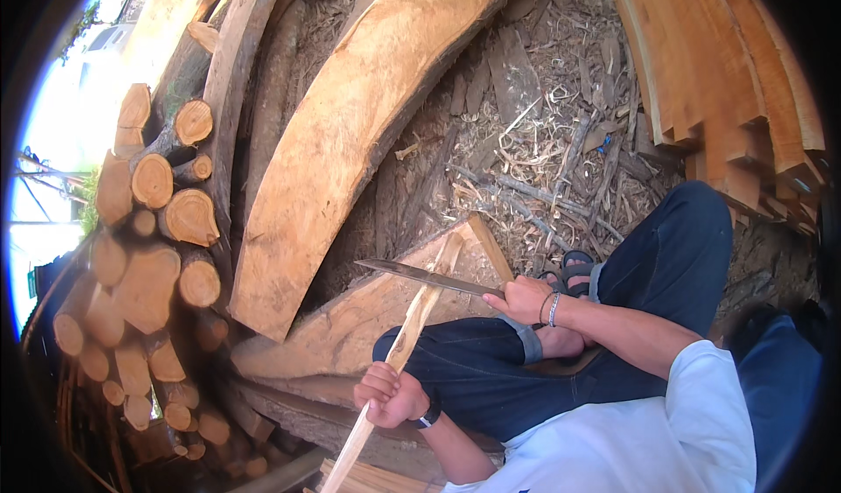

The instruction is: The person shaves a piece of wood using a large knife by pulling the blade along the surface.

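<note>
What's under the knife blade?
A pale wooden stick crosses under the blade; lower down, a broad wooden slab shows either side of the stick. Covered: the stick's strip directly beneath the blade, so any cut there can't be seen.

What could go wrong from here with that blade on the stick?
The long-bladed knife in the right hand might skid down the wooden stick toward the bare left hand gripping it.
A slip off the stick could catch the nearby dark trouser leg.
The stick's far end, seemingly just leaning on the plank, might slide.
</note>
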Available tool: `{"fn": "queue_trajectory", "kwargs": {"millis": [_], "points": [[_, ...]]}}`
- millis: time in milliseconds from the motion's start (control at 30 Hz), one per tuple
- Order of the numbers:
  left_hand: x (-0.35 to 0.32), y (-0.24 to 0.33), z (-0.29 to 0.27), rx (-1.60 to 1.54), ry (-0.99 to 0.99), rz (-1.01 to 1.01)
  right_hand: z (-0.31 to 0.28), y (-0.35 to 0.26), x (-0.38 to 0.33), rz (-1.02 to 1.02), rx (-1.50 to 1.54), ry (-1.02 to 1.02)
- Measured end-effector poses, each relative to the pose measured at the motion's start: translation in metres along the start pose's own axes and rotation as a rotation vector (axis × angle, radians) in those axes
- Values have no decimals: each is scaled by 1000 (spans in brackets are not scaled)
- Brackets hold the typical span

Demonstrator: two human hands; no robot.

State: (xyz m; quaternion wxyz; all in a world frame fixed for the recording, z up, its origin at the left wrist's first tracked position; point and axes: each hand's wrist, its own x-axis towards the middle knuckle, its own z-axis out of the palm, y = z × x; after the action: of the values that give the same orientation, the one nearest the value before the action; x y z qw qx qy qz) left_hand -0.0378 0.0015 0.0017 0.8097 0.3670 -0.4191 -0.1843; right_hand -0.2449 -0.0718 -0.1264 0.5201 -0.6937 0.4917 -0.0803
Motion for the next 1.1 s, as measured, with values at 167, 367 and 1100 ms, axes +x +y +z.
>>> {"fn": "queue_trajectory", "kwargs": {"millis": [167,367,1100], "points": [[1,1,-3,-1,-6,9,2,-22,-19,-80,32,-63],[4,-1,-13,-3,-10,11,-6,-19,-11,-77,-16,-22],[0,0,-5,-18,-53,10,6,-23,-22,-125,52,-9]]}}
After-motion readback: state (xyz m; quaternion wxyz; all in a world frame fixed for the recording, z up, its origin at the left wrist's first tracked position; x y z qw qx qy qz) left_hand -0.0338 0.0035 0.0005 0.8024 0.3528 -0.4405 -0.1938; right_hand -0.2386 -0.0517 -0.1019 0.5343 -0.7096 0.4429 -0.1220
